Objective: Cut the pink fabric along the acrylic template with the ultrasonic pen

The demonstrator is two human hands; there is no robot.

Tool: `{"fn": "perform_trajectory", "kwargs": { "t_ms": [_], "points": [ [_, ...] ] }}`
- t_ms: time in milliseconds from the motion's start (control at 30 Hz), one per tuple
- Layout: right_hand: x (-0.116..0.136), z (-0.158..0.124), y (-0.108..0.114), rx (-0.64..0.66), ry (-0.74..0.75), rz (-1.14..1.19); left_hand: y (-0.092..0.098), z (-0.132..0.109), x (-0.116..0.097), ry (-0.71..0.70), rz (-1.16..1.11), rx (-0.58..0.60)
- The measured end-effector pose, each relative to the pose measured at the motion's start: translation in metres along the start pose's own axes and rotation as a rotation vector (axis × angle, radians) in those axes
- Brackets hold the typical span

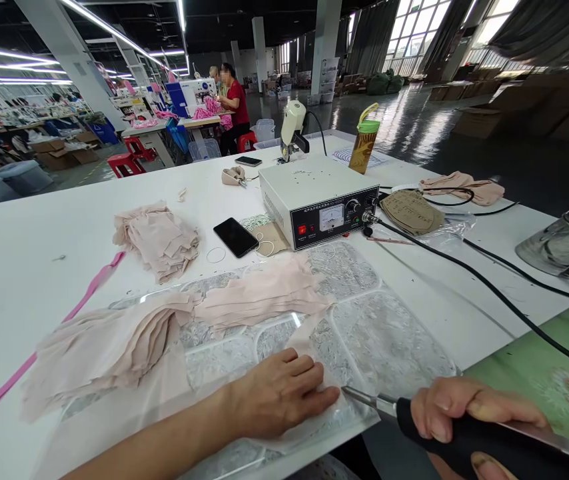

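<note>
My left hand presses down with curled fingers on a thin pale pink piece of fabric, holding it against a clear patterned mat. In my right hand is a black-handled ultrasonic cutter. Its pointed metal tip reaches the fabric just right of my left thumb; whether it touches the cloth I cannot tell. Beyond my left hand lies a layered fabric stack, with a larger stack to its left. Another fabric heap sits farther back.
A control box stands behind the mat, its black cable running right. Around it are a phone, a bottle, brown pattern pieces and a metal container. A pink strip lies left. People sit at sewing machines beyond.
</note>
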State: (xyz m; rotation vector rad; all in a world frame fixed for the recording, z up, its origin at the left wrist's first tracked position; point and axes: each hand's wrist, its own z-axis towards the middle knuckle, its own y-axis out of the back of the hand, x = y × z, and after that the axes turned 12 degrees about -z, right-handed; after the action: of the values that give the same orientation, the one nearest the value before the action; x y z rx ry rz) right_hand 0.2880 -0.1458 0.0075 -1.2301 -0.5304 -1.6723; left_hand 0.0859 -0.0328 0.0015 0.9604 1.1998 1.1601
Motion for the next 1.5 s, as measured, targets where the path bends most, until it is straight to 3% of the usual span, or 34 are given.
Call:
{"fn": "perform_trajectory", "kwargs": {
  "t_ms": [167, 1233, 1500],
  "points": [
    [0.004, 0.002, -0.007, 0.019, -0.042, -0.027, 0.000, 0.000, 0.000, 0.010, -0.002, 0.012],
    [-0.001, 0.014, -0.014, 0.164, 0.030, -0.034, -0.002, -0.003, -0.001, 0.039, -0.017, -0.016],
    [0.002, 0.014, -0.016, 0.124, -0.014, -0.034, -0.002, -0.005, -0.001, 0.044, -0.021, -0.025]
  ]
}}
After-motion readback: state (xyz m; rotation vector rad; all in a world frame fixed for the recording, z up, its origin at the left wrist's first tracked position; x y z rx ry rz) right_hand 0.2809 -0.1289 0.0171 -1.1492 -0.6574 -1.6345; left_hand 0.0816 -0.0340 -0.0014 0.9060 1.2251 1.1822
